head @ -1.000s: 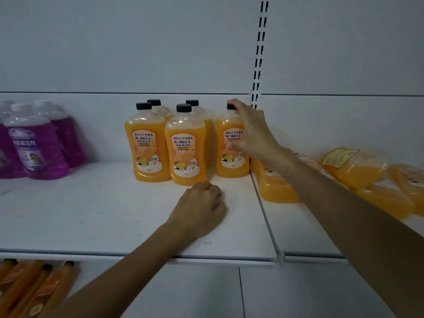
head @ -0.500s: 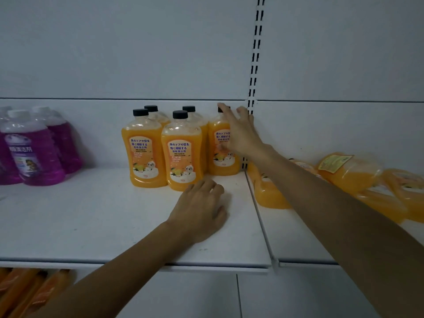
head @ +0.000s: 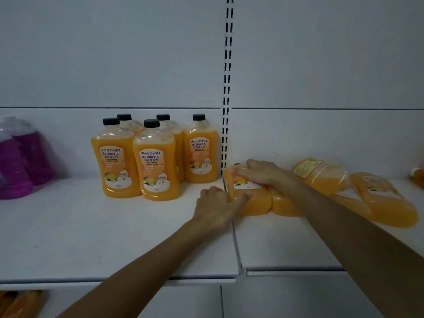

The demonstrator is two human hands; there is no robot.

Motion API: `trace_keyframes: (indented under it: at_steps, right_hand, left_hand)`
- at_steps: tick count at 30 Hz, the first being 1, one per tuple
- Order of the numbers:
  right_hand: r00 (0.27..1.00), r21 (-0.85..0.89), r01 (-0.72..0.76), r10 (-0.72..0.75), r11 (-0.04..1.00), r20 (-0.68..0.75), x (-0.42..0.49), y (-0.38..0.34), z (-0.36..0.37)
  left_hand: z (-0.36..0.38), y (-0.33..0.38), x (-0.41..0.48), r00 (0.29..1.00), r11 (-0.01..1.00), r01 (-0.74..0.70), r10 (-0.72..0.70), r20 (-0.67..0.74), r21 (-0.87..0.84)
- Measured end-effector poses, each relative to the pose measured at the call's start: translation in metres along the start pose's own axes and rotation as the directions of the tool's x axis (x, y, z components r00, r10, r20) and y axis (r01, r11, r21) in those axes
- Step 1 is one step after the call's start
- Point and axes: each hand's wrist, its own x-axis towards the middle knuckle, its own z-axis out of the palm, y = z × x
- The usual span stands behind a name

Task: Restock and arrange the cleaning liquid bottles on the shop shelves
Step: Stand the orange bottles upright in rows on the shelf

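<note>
Below the shelf edge, at lower left, a few orange bottles point(head: 13, 304) on a lower tier are partly seen, blurred.

On the white shelf point(head: 91, 237), at the seam between two boards, one lying bottle point(head: 257, 201) is held by both grips. The left grip point(head: 218, 207) is closed on its left flank, with the thumb laid across the label. The right grip point(head: 263, 172) is curled over its shoulder near the dark cap, which points to the back wall. Touching it on the right, more loose bottles point(head: 385, 198) lie flat in a heap.

Further back and left, five standing bottles point(head: 156, 161) are set in two rows, labels forward. The rightmost appears to stand in the back row, just beside the slotted post point(head: 227, 88). Purple bottles point(head: 20, 161) stand well apart at far left.

Step judged: pick-up of the next bottle for the upright group, with restocking partway done.

Next move: the bottle is to be tipped upright, its label turned forward, and set in the open spot in front of the rightmost back bottle. Care is needed not to knock the neighbours.
</note>
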Motion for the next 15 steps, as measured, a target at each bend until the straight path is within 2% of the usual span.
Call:
trace_keyframes:
  at_steps: [2, 4, 7, 9, 12, 15]
  right_hand:
    - [0.999, -0.038, 0.017, -0.018, 0.999, -0.027, 0.000, -0.001, 0.001]
    - [0.998, -0.019, 0.023, -0.024, 1.000, -0.061, 0.001, 0.000, 0.002]
    - [0.994, 0.170, 0.067, -0.051, 0.983, -0.100, 0.000, 0.000, 0.002]
    - [0.975, 0.288, 0.161, -0.106, 0.944, -0.197, -0.003, -0.004, -0.002]
    - [0.911, 0.416, 0.287, -0.110, 0.863, -0.398, -0.010, -0.010, -0.010]
    - [0.861, 0.487, 0.380, -0.109, 0.786, -0.496, -0.022, -0.014, -0.020]
  left_hand:
    - [0.006, 0.003, 0.001, 0.998, 0.999, 0.054, -0.053, -0.018, 0.011]
    - [0.006, 0.003, 0.000, 0.998, 1.000, 0.029, -0.029, -0.053, 0.008]
    - [0.004, -0.003, -0.003, 0.998, 0.999, -0.032, 0.031, -0.048, -0.022]
    - [0.005, -0.005, -0.006, 0.994, 0.984, -0.099, 0.090, -0.065, -0.148]
    - [0.006, -0.006, -0.012, 0.986, 0.900, -0.155, 0.119, -0.114, -0.408]
    - [0.006, -0.014, -0.011, 0.976, 0.858, -0.204, 0.143, -0.162, -0.472]
